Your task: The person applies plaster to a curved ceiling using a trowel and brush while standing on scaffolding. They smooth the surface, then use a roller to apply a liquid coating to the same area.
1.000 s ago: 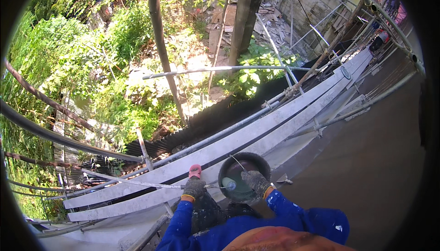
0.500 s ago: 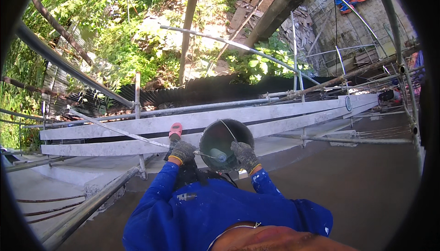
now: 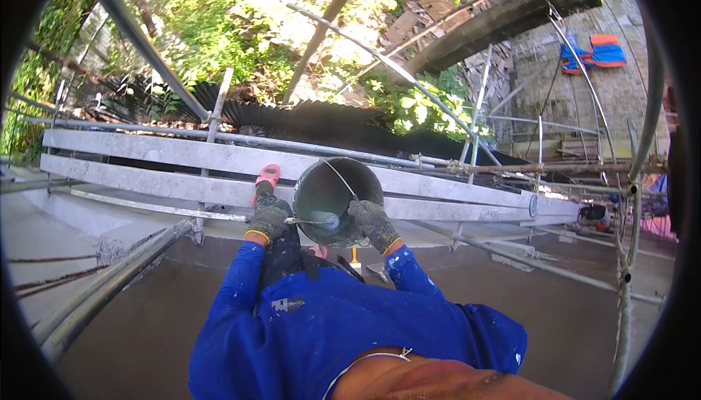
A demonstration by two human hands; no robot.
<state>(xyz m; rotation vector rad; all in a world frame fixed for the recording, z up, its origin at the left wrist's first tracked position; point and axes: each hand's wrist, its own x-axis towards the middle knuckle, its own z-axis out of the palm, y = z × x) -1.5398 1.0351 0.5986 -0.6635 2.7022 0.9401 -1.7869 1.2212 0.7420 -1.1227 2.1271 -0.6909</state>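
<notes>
My left hand (image 3: pixel 268 223), in a grey knit glove, is closed round the long pale pole (image 3: pixel 157 205) of a paint roller (image 3: pixel 314 223). The pole runs off to the left; the roller head sits inside a dark bucket (image 3: pixel 338 181). My right hand (image 3: pixel 374 225), gloved too, grips the bucket's right rim where the wire handle (image 3: pixel 342 181) comes down. The bucket is tilted, its mouth facing up toward me. What coats its inside is hard to make out. Below it are a yellow-handled brush (image 3: pixel 355 260) and a flat grey blade tool (image 3: pixel 377 271).
Two pale planks (image 3: pixel 168 153) run across beneath the bucket, with my pink shoe (image 3: pixel 269 175) on them. Scaffold pipes (image 3: pixel 131 276) cross at left, right and behind. Beyond a dark corrugated sheet (image 3: pixel 307 119) lie plants and rubble far below. Orange and blue cloth (image 3: pixel 606 51) lies far right.
The view has shifted and turned. The pole lies flatter, and the roller head has shifted inside the bucket. The brush below the bucket now shows more fully. Both hands keep their grips.
</notes>
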